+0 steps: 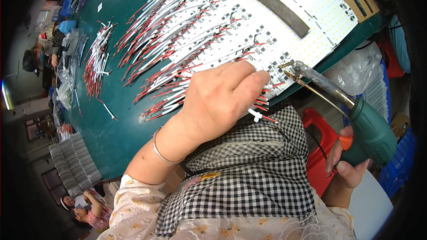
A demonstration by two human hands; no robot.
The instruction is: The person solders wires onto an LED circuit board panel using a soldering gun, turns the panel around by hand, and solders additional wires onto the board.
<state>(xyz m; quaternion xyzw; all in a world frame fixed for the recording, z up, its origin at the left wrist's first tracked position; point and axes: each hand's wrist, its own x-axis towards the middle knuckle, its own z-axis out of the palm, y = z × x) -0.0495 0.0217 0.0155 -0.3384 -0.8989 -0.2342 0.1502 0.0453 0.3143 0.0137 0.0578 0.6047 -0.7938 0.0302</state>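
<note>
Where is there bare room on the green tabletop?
The widest bare patch of green tabletop lies between the grey ribbed bundles, the left forearm and the loose red-and-white wire heap; a smaller one between a small white square and the rows of red-and-white wires. Crowded: the wired side of the white circuit-board sheet, around the left hand.

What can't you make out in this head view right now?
All in the head view:
Left hand: its fingertips, and anything they pinch, are hidden behind the hand itself.
Soldering gun: its grip is partly covered by the right hand.
White boards: far end cut off by the upper edge.
Red and white wires: joints too small to judge.
Co-worker's hand, far left: too small to tell what it holds.
</note>
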